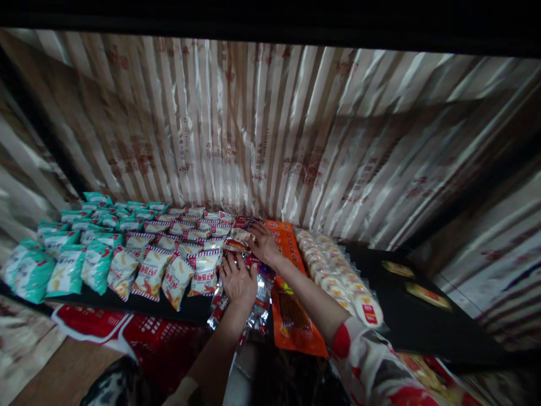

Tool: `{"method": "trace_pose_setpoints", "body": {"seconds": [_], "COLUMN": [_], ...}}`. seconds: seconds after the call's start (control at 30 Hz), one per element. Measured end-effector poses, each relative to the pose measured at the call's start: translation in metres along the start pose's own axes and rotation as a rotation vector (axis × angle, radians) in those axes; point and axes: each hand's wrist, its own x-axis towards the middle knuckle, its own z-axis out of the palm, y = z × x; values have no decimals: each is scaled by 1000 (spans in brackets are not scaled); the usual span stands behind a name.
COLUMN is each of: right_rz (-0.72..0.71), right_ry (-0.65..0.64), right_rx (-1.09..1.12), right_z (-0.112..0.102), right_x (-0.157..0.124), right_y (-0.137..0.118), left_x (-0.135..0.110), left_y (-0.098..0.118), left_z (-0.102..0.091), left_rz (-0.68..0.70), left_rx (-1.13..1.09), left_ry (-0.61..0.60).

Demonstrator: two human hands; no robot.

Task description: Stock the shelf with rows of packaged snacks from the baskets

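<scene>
Dark red and silver snack packets (262, 293) lie in a column on the black shelf. My left hand (239, 280) rests palm down on the near part of that column, its fingers spread. Farther back, my right hand (264, 245) lies over the same packets with fingers stretched out, beside a brown and white packet (239, 239). Left of my hands stand rows of white snack bags (205, 272) with striped edges. Orange snack packs (291, 316) lie just to the right, partly under my right forearm.
Teal snack bags (65, 270) fill the shelf's left end. Clear-wrapped round white snacks (367, 307) run in rows right of the orange packs. Two yellowish packets (428, 295) lie on the black shelf (406, 321). Red baskets (160, 341) stand below; a striped curtain (253, 124) hangs behind.
</scene>
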Motion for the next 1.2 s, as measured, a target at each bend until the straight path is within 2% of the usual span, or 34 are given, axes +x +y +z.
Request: {"method": "trace_pose_setpoints", "body": {"seconds": [0.13,0.27,0.33,0.47,0.6,0.77,0.97,1.2], "right_rz": [106,271,337,450,470,476,480,499], "right_ry": [189,314,329,256,271,288,317,311], "right_rx": [151,228,271,354,365,347,353,351], "right_z": [-7,-8,-4,11,22,25,29,32], "right_x": [-31,-72,-89,-111,-117,-113,-111,-112], "right_y": [0,-2,-4,-12,-23,-30,-30,-28], "left_x": [-1,-3,-3,-2,-1,-2,6,36], "left_y": [-1,-1,-1,-2,-4,-7,-2,11], "left_z": [2,5,5,5,5,-1,-15,-1], "left_rz": [16,6,-6,-15,-25,-11,112,114], "left_rx": [-9,-18,-19,-26,-29,-34,-85,-117], "left_ry": [24,43,32,6,10,26,61,-48]}}
